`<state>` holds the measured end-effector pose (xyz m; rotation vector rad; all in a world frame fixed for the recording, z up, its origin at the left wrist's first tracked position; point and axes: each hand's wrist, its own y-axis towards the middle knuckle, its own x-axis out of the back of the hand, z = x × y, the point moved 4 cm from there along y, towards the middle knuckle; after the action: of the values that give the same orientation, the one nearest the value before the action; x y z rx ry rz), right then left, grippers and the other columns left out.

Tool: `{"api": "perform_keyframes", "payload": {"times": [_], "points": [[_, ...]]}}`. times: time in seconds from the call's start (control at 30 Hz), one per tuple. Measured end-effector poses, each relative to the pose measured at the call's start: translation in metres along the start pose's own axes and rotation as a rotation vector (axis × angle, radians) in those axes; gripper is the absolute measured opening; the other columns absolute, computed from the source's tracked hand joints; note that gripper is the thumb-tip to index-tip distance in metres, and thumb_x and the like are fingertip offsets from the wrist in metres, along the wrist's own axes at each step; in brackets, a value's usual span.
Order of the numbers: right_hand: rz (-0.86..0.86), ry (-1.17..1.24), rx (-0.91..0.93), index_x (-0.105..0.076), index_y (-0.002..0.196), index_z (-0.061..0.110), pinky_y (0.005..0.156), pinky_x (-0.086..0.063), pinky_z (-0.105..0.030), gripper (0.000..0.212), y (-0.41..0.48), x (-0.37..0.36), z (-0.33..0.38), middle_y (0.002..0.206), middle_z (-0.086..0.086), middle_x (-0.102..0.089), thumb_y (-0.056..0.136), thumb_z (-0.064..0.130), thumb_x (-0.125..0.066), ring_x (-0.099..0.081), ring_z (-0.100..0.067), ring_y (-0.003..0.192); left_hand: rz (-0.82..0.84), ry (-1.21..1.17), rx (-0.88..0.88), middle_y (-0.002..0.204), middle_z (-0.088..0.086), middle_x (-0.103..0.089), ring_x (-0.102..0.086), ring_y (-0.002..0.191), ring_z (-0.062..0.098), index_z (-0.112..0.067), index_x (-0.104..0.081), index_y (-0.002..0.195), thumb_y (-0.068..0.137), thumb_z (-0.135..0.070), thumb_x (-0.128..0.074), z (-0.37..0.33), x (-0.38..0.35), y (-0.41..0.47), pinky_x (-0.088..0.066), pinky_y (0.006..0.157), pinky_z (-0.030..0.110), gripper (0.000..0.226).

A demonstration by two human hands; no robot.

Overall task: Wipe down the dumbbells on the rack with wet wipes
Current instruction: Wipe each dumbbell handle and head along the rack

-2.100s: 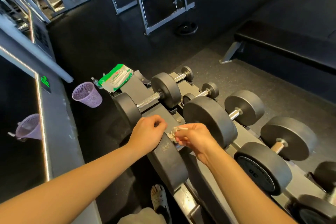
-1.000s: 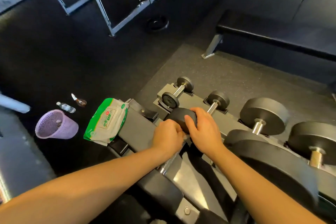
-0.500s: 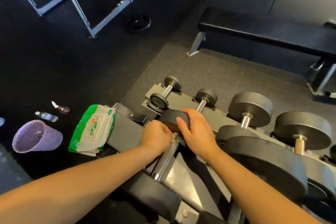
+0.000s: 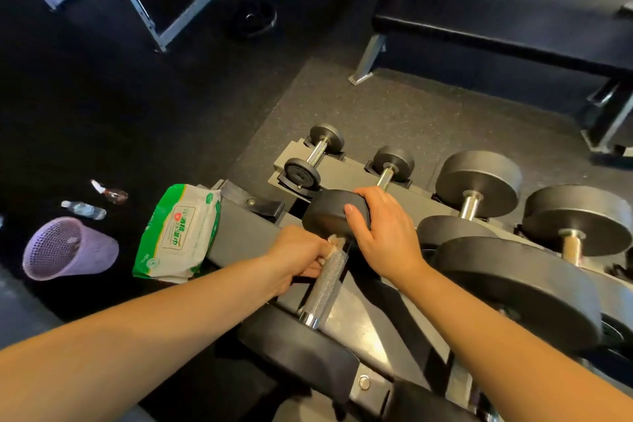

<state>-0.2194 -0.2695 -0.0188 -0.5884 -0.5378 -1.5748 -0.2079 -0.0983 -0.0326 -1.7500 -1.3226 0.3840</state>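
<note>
Both hands work one dumbbell [image 4: 325, 271] at the rack's [image 4: 239, 236] left end: right hand [image 4: 380, 233] clasps its far head, left hand [image 4: 298, 257] apparently pinches a wipe [image 4: 337, 240] against the handle. Next: rub down the handle.

Grey rack [image 4: 349, 315] carries dumbbells [image 4: 478, 181], wipes pack [image 4: 180, 231].

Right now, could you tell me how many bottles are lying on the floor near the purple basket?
2. A small clear bottle lies just above the purple basket, and a spray bottle with a white nozzle lies slightly farther back. Others may be outside the view.
</note>
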Motion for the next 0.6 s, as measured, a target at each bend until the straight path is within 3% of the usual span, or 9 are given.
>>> {"api": "perform_keyframes", "payload": {"times": [0.1,0.17,0.23,0.27,0.33,0.4,0.5,0.57,0.6], "points": [[-0.014,-0.007,0.003,-0.057,0.122,0.026,0.081,-0.053,-0.04,0.04,0.0,-0.001,0.001,0.108,0.01,-0.058,0.101,0.055,-0.039,-0.054,-0.01,0.1,-0.081,0.166,-0.233,0.07,0.007,-0.074,-0.069,0.069,0.021,-0.007,-0.081,0.078,0.086,-0.018,-0.08,-0.001,0.001,-0.001,-0.059,0.073,0.034,0.013],[-0.028,0.002,0.006,-0.058,0.121,0.026,0.08,-0.053,-0.041,0.038,0.0,0.0,0.0,0.106,0.011,-0.058,0.101,0.053,-0.04,-0.054,-0.009,0.099,-0.032,0.003,-0.101,0.073,0.01,-0.073,-0.068,0.07,0.022,0.001,-0.077,0.088,0.091,-0.017,-0.074,0.003,-0.004,0.008,-0.06,0.078,0.035,0.019],[-0.037,-0.001,0.005,-0.058,0.119,0.025,0.079,-0.052,-0.041,0.038,0.0,0.0,0.0,0.105,0.01,-0.057,0.101,0.053,-0.04,-0.054,-0.01,0.098,0.141,-0.246,0.16,0.088,0.02,-0.074,-0.072,0.08,0.03,0.004,-0.069,0.107,0.098,-0.009,-0.057,0.008,-0.015,0.013,-0.061,0.085,0.044,0.02],[-0.042,-0.008,0.007,-0.058,0.118,0.025,0.078,-0.052,-0.04,0.038,0.0,0.0,0.001,0.105,0.01,-0.057,0.1,0.053,-0.04,-0.054,-0.01,0.098,0.249,-0.34,0.254,0.095,0.025,-0.072,-0.073,0.084,0.034,0.007,-0.064,0.115,0.098,-0.006,-0.048,0.008,-0.019,0.011,-0.062,0.081,0.046,0.027],[-0.054,-0.017,0.015,-0.058,0.118,0.024,0.078,-0.052,-0.039,0.038,0.0,0.0,0.002,0.105,0.01,-0.057,0.1,0.052,-0.04,-0.054,-0.01,0.097,0.373,-0.405,0.32,0.097,0.027,-0.07,-0.074,0.084,0.037,0.01,-0.06,0.119,0.095,-0.004,-0.041,0.004,-0.024,0.008,-0.062,0.072,0.044,0.034],[-0.051,-0.019,0.021,-0.058,0.118,0.024,0.077,-0.051,-0.038,0.038,0.0,0.001,0.002,0.104,0.011,-0.056,0.1,0.053,-0.04,-0.054,-0.01,0.097,0.349,-0.371,0.301,0.093,0.026,-0.071,-0.074,0.087,0.037,0.008,-0.062,0.112,0.095,-0.005,-0.042,0.0,-0.023,0.005,-0.062,0.076,0.044,0.029],[-0.045,-0.019,0.021,-0.057,0.117,0.026,0.075,-0.05,-0.035,0.037,0.0,0.002,0.003,0.102,0.012,-0.055,0.101,0.053,-0.039,-0.053,-0.008,0.095,0.053,-0.222,0.112,0.084,0.017,-0.074,-0.072,0.079,0.027,0.0,-0.072,0.098,0.093,-0.007,-0.063,0.002,-0.012,0.005,-0.062,0.074,0.037,0.012],[-0.052,-0.026,0.023,-0.056,0.117,0.026,0.074,-0.047,-0.031,0.037,-0.002,0.003,0.004,0.102,0.014,-0.053,0.1,0.054,-0.039,-0.051,-0.006,0.094,-0.08,0.013,-0.155,0.08,0.006,-0.076,-0.072,0.077,0.019,-0.01,-0.081,0.087,0.089,-0.013,-0.075,-0.002,-0.003,-0.003,-0.061,0.076,0.035,0.007],[-0.052,-0.033,0.018,-0.056,0.118,0.026,0.074,-0.047,-0.03,0.038,-0.002,0.003,0.005,0.102,0.014,-0.053,0.1,0.054,-0.039,-0.051,-0.006,0.094,-0.113,0.237,-0.342,0.082,0.0,-0.077,-0.071,0.079,0.014,-0.017,-0.082,0.085,0.091,-0.018,-0.075,-0.01,-0.001,-0.01,-0.06,0.079,0.032,0.009]]}}
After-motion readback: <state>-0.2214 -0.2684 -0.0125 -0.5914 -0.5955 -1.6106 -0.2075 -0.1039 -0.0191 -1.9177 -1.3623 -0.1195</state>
